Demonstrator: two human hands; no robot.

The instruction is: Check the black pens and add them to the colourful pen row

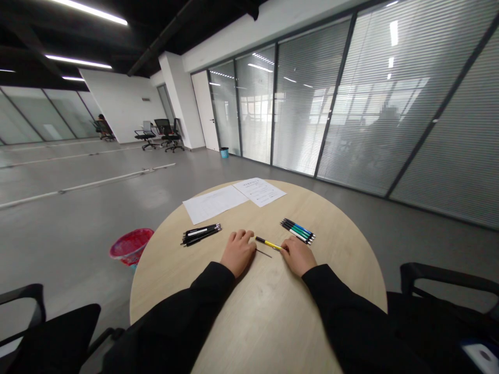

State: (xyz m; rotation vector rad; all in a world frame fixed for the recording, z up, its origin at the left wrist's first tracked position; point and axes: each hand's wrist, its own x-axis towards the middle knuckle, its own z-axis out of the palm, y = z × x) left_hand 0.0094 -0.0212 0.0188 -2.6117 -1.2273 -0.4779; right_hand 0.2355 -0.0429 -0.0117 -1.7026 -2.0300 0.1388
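Note:
On a round wooden table (257, 317), my left hand (237, 252) rests knuckles up with its fingers curled under; whether anything is in it is hidden. My right hand (298, 255) pinches the near end of a yellow and black pen (268, 242) that lies between the two hands. A thin dark refill (264, 253) lies on the table just right of my left hand. A bunch of black pens (200, 234) lies to the left. Several blue and green pens (297, 230) lie to the right.
Two printed sheets (234, 197) lie at the table's far edge. A red mesh bin (130, 245) stands on the floor at the left. Black chair arms (448, 278) flank me on both sides. Glass partitions with blinds run along the right.

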